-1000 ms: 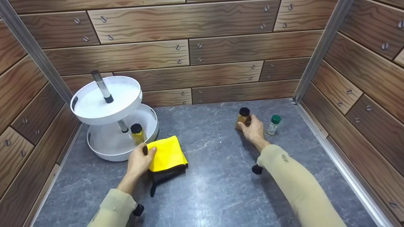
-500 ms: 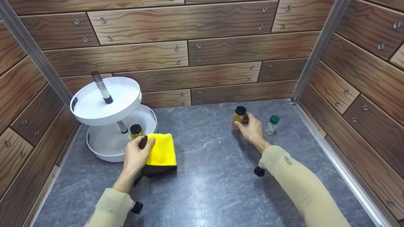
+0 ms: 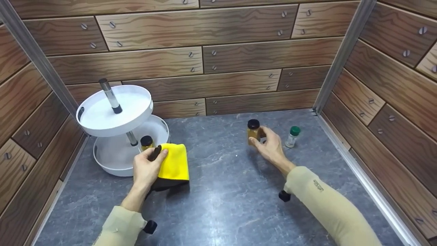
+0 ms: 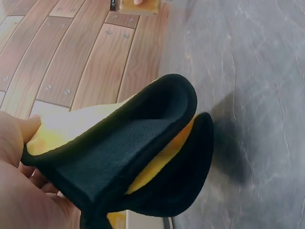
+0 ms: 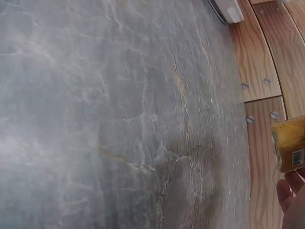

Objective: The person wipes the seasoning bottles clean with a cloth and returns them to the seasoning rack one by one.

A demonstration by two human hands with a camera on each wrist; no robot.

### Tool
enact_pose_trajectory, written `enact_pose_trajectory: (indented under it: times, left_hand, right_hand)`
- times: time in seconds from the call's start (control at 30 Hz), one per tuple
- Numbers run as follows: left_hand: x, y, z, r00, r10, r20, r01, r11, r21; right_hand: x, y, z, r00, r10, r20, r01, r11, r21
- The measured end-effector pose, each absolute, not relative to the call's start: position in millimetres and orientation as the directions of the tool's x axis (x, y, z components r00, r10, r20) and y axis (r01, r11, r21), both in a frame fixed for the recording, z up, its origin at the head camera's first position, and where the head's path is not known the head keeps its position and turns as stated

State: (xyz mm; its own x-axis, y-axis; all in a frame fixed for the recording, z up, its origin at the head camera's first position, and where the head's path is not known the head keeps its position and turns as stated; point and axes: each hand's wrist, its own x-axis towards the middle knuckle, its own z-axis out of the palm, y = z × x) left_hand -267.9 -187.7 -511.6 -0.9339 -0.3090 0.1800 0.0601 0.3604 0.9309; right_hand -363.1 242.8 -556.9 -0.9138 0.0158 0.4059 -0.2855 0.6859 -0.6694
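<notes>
In the head view my left hand [image 3: 146, 169] pinches a folded yellow and black cloth [image 3: 174, 162] by its edge, just in front of the two-tier white stand [image 3: 114, 164]. The left wrist view shows the cloth's dark underside [image 4: 119, 148] hanging above the grey surface, a shadow beside it. My right hand [image 3: 271, 145] grips a spice jar [image 3: 253, 132] with a black lid and brown contents, held upright. In the right wrist view the jar [image 5: 289, 145] shows a barcode label at the right edge, fingers against its base end.
A green-capped shaker [image 3: 292, 137] stands right of my right hand. Another black-lidded jar [image 3: 147, 141] sits in the stand's lower tier, partly hidden by the left hand and cloth. Wood-patterned walls [image 3: 239, 58] enclose the grey marbled surface [image 3: 218, 191].
My right hand has moved left with the spice jar, away from the green-capped shaker. The left hand has shifted slightly left, and the cloth has swung toward the stand, covering more of the jar there.
</notes>
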Motion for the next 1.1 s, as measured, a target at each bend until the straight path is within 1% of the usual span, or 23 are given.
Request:
enact_pose_trajectory:
  times: [0.17,0.33,0.5,0.67,0.77,0.93,1.03,1.1]
  left_hand:
    - [-266,-184,-512,-0.915,-0.346,0.207,0.084,0.340,0.937]
    - [-265,-179,-513,-0.900,-0.358,0.250,0.127,0.333,0.934]
    - [-264,-172,-512,-0.892,-0.325,0.315,0.184,0.375,0.909]
    - [-262,-164,-511,-0.880,-0.269,0.392,0.243,0.456,0.856]
    - [-262,-158,-512,-0.844,-0.222,0.487,0.318,0.524,0.790]
    - [-263,-146,-514,-0.743,-0.119,0.659,0.459,0.627,0.630]
    - [-263,-139,-516,-0.688,-0.065,0.722,0.512,0.662,0.548]
    - [-263,-135,-517,-0.661,-0.039,0.749,0.538,0.672,0.509]
  right_hand:
    - [-352,238,-563,-0.868,-0.025,0.496,-0.380,0.676,-0.631]
    - [-338,232,-567,-0.849,-0.078,0.523,-0.436,0.663,-0.608]
    - [-324,224,-568,-0.822,-0.154,0.548,-0.494,0.673,-0.551]
    - [-310,216,-569,-0.815,-0.233,0.531,-0.537,0.648,-0.540]
    - [-303,210,-569,-0.796,-0.283,0.535,-0.576,0.625,-0.527]
    - [-294,198,-569,-0.730,-0.357,0.583,-0.663,0.579,-0.475]
    - [-289,190,-569,-0.703,-0.395,0.592,-0.696,0.554,-0.457]
    - [-285,185,-569,-0.696,-0.420,0.582,-0.707,0.543,-0.454]
